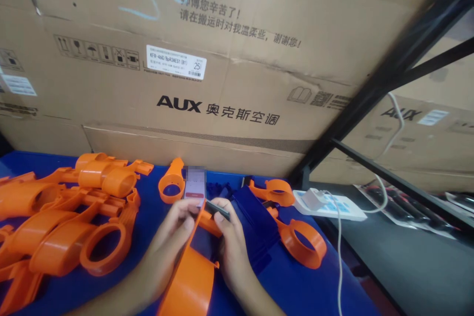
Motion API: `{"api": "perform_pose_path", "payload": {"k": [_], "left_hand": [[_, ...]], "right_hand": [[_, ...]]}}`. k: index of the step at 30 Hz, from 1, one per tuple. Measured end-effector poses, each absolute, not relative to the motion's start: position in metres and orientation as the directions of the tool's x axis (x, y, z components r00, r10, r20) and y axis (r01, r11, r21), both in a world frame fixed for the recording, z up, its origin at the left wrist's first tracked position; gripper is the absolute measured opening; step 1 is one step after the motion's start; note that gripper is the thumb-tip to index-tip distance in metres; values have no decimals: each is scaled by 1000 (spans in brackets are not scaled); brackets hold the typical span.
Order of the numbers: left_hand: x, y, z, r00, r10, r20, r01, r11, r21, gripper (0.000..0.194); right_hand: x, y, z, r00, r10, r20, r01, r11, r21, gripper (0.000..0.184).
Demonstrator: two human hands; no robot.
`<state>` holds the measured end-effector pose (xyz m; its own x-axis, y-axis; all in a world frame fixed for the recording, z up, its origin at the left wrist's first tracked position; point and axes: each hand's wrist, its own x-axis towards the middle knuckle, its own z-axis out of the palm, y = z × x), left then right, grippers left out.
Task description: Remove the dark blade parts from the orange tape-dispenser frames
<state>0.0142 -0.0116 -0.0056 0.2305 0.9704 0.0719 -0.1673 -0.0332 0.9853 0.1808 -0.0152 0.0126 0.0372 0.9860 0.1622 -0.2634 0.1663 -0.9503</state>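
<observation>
My left hand (175,227) is closed around the narrow arm of an orange plastic tape dispenser (191,281). The dispenser's wide ring points down toward me. My right hand (230,242) pinches a short dark bar-shaped piece (217,210), thumb on top, close against the dispenser's far end. I cannot tell whether the piece is seated on it. Another orange part (209,224) shows between the hands, partly hidden by them. Just beyond the fingers is a phone (195,192) with a lit screen.
Several orange dispensers (62,244) are heaped at left on the blue table surface (148,276). A single dispenser (172,181) lies near the phone. Dark blue sheets (255,222) and more dispensers (304,244) are at right, beside a white power strip (335,206) with a cable. Cardboard boxes (222,84) stand behind.
</observation>
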Motion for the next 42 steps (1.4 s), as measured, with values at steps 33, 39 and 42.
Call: {"api": "perform_pose_path", "payload": {"k": [33,39,42], "left_hand": [[-31,-14,22,298,860,414,634,-503,587,59],[-4,-27,5,274,960,58,73,-81,994,55],[5,-23,0,279,960,8,-101,21,995,53]], "right_hand": [[183,-21,29,-16,990,143,-139,139,-980,35],[184,-22,20,-91,990,109,-16,108,-994,40],[182,-22,17,-109,989,97,11,98,-995,37]]}}
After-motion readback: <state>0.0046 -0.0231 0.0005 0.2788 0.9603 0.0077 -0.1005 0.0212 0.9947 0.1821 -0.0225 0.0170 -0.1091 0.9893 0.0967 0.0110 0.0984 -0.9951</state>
